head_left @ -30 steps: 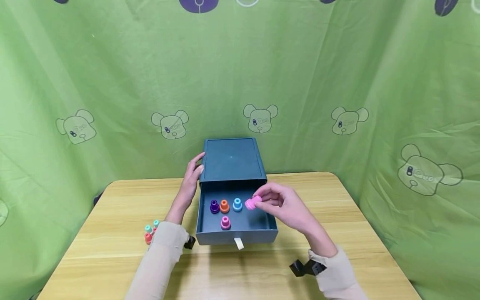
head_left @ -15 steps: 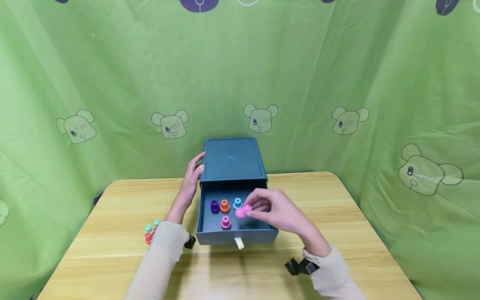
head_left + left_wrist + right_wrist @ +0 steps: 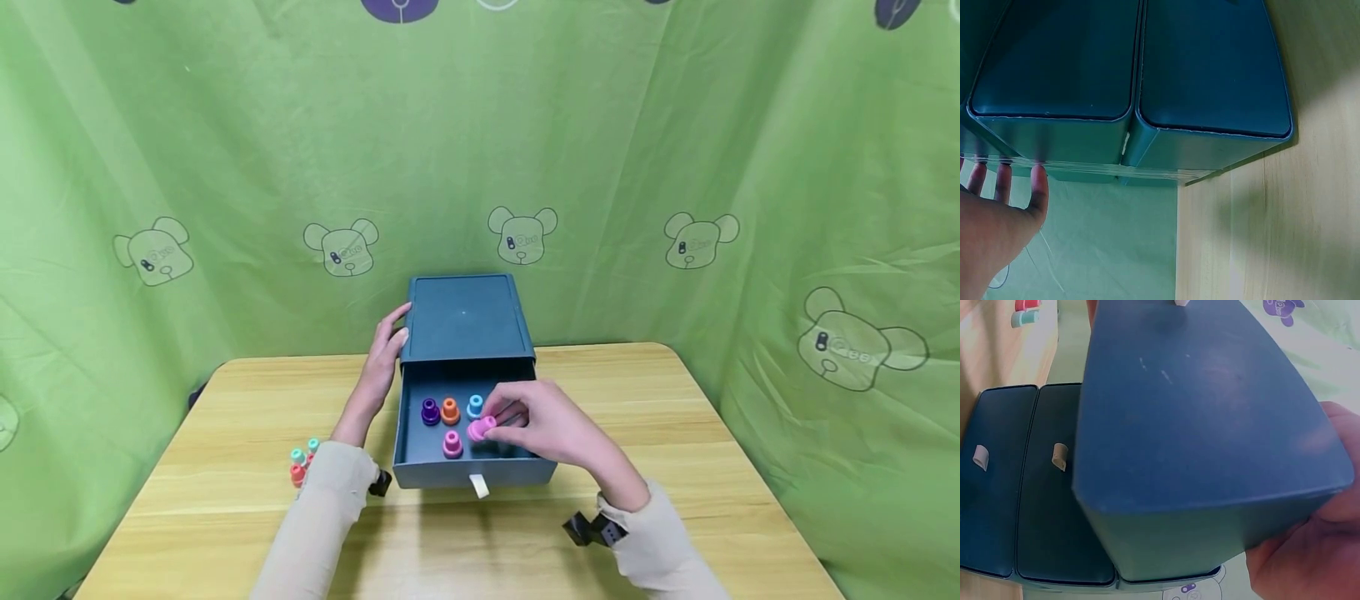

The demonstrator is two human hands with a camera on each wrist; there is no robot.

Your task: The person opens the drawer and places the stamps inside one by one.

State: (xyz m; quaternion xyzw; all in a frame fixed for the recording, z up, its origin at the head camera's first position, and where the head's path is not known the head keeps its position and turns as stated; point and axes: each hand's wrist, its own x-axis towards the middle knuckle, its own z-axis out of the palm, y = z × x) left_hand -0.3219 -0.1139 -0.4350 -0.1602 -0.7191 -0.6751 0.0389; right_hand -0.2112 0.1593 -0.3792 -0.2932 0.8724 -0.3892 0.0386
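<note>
A dark blue cabinet [image 3: 465,317] stands on the table with its top drawer [image 3: 438,477] pulled out. My right hand [image 3: 551,421] reaches over the drawer and pinches a light pink stacking peg [image 3: 480,430], which tilts low above the drawer floor; whether it touches is hard to tell. Around it in the drawer stand a purple peg [image 3: 430,412], an orange peg [image 3: 450,412], a light blue peg [image 3: 476,407] and a darker pink peg [image 3: 452,445]. My left hand [image 3: 381,375] rests its fingers along the cabinet's left side. In the right wrist view the drawer front hides the pegs.
Several red and teal pegs [image 3: 297,475] stand on the wooden table [image 3: 202,492] at the left, partly behind the left sleeve. More closed drawers [image 3: 1047,519] with pale pull tabs lie below the pulled-out one. A green curtain [image 3: 600,167] hangs behind.
My right hand has moved left and down with the light pink peg, from the drawer's right side to just right of the darker pink peg. The left hand stays in place.
</note>
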